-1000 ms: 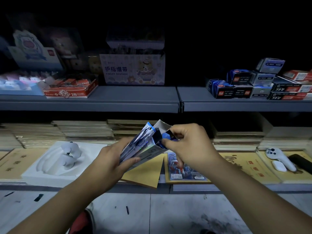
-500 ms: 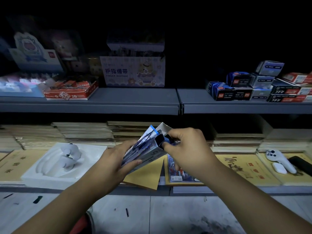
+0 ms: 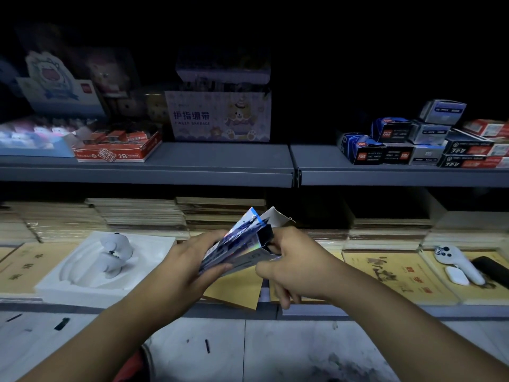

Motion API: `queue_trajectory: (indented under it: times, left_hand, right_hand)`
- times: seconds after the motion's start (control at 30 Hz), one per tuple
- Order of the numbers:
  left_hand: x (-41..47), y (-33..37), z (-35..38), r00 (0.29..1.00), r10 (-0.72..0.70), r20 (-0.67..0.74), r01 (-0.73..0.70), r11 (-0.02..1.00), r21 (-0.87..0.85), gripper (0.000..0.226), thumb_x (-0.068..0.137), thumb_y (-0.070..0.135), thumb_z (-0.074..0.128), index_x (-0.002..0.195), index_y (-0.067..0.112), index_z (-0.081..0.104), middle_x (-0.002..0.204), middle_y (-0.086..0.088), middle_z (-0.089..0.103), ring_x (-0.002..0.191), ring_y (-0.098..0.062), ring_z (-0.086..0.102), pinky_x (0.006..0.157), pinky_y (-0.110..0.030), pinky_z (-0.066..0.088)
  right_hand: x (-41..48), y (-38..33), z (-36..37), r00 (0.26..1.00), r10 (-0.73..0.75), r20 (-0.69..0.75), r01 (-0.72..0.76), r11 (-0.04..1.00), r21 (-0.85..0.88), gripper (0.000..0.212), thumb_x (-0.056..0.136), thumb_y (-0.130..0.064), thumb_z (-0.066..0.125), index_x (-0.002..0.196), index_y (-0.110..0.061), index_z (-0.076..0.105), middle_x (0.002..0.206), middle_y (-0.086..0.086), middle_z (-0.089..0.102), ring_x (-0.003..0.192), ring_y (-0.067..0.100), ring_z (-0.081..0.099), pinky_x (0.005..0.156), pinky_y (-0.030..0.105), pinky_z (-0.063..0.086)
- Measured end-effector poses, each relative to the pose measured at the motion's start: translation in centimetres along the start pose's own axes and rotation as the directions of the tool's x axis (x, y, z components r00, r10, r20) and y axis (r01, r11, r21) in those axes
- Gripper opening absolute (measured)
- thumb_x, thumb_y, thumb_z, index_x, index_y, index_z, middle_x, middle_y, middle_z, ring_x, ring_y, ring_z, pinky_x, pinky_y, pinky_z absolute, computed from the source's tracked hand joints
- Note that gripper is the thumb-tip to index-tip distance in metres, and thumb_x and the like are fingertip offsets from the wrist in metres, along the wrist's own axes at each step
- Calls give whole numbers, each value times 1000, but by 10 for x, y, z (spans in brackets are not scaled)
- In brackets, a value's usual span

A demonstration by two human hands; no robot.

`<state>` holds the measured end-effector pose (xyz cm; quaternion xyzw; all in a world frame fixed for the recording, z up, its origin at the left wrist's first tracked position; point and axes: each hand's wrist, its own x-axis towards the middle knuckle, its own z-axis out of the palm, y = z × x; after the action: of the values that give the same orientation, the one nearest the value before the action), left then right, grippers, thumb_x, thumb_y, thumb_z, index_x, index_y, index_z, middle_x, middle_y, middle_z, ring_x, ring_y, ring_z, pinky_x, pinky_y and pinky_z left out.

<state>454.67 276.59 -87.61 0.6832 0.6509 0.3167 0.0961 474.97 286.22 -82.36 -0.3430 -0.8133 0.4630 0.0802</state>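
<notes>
Mid-unboxing I reckon: left hand [image 3: 190,260] grips the lower end of a shiny blue-and-silver cardboard carton [image 3: 239,244], right hand [image 3: 297,266] pinches its open mouth just above that grip, flap up, so next it needs fingers reaching inside.

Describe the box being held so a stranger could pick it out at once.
Below the grey shelf, in front of the yellow notebooks, the left hand grips a slim box tilted open-end up, with the right hand at its mouth. Unlike the flat notebooks behind it, it is shiny blue and silver, with a white flap raised.
</notes>
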Motion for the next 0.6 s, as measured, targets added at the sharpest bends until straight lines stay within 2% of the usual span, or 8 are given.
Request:
queue_trajectory:
  times: [0.03,0.1,0.2,0.3,0.37,0.4,0.5,0.6]
  left_hand:
    - [0,0,0,1000,4,-2,-4,1000,-3,39,94,40,63,132,39,54,111,36,59,104,8,57,84,-6,39]
    - [0,0,0,1000,7,-6,-7,1000,-14,40,93,42,62,132,37,55,112,33,61,105,5,58,85,-7,40]
    - [0,-2,0,1000,10,-13,-10,1000,-12,39,94,39,63,132,37,56,112,33,61,105,4,59,84,-7,40]
    - [0,-3,-1,1000,13,-17,-13,1000,2,38,95,41,62,132,37,56,111,35,60,103,6,58,84,-6,39]
    - [1,-3,-2,1000,14,-13,-14,1000,4,38,95,41,62,132,38,55,112,35,60,105,7,58,86,-6,39]
    - [2,-3,-2,1000,13,-8,-13,1000,-1,37,96,39,63,132,38,55,112,35,59,105,8,57,86,-5,39]
    - [4,0,-2,1000,12,-2,-12,1000,-16,40,94,33,67,132,41,55,113,35,60,106,8,57,85,-6,39]
    - [7,2,-2,1000,14,-5,-14,999,-33,41,95,30,67,131,43,54,112,33,61,106,7,58,85,-6,40]
  right_hand:
    - [-1,-1,0,1000,-5,18,5,1000,3,36,91,-7,54,125,-19,57,88,-2,77,41,22,59,41,24,42]
    - [-2,-2,-2,999,-15,53,14,1000,23,39,91,-7,57,127,-19,52,119,11,70,43,24,60,42,25,43]
    - [-2,-1,-2,996,-19,92,16,999,36,45,88,-11,59,130,-18,46,130,16,64,47,26,62,46,30,45]
    - [-1,2,1,995,0,104,-3,1000,28,53,79,-26,60,128,-21,42,128,20,63,53,33,65,50,36,48]
    - [1,3,2,995,-13,96,12,1000,13,47,84,-24,60,128,-22,42,123,18,66,54,34,67,52,38,51]
    - [2,4,2,996,-24,89,24,1000,6,41,89,-21,59,127,-22,45,116,16,69,52,30,67,53,38,52]
    - [2,3,0,998,-17,67,18,1000,-12,27,98,-17,50,124,-21,55,75,19,74,48,23,67,58,39,55]
    - [2,2,-1,1000,-14,-5,14,1000,19,23,102,-20,49,111,-2,62,68,28,70,57,31,74,65,56,62]
